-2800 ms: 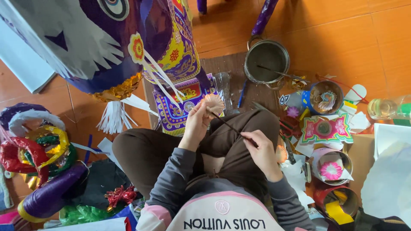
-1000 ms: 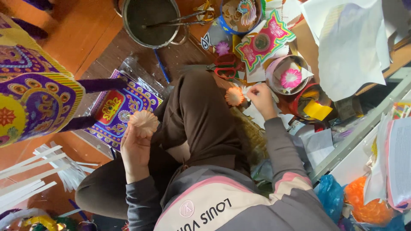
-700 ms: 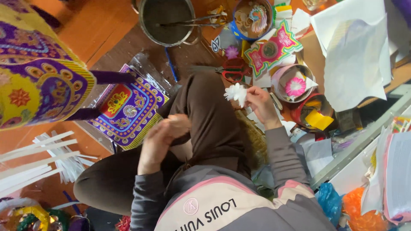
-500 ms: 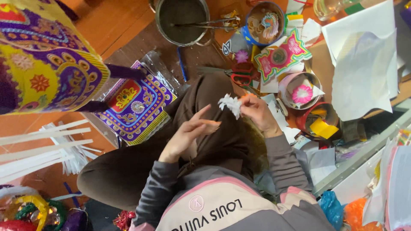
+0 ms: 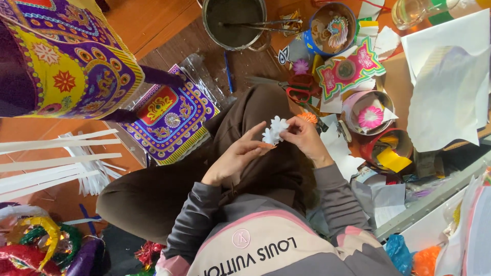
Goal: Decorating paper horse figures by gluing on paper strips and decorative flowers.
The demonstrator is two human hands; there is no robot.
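White paper flower, scalloped petals, sits between both hands above the brown-trousered lap. All places below are taken from this flower.

Right hand: just right of the flower, fingertips pinching its right edge; grip closed on the paper. Left hand: below-left of the flower, index finger stretched up toward its lower-left rim, thumb under a small orange scrap at the flower's base. The left grip looks like a light pinch there, though whether it bears on the flower itself or only on the scrap I cannot tell.

Flower's longer line runs roughly top-right to bottom-left, so it tilts toward the left hand's fingertips. Right hand is the nearer and the firmer holder; left hand comes at it from underneath.

Around the flower:
- orange paper flower, just up-right, behind the right hand's knuckles.
- red-handled scissors, above, on the floor.
- round tin with a pink flower, well to the right.
- dark metal pot with sticks laid across, far above.
- purple-and-yellow patterned panel, to the left, flat on the floor.
- white paper strips, far left.
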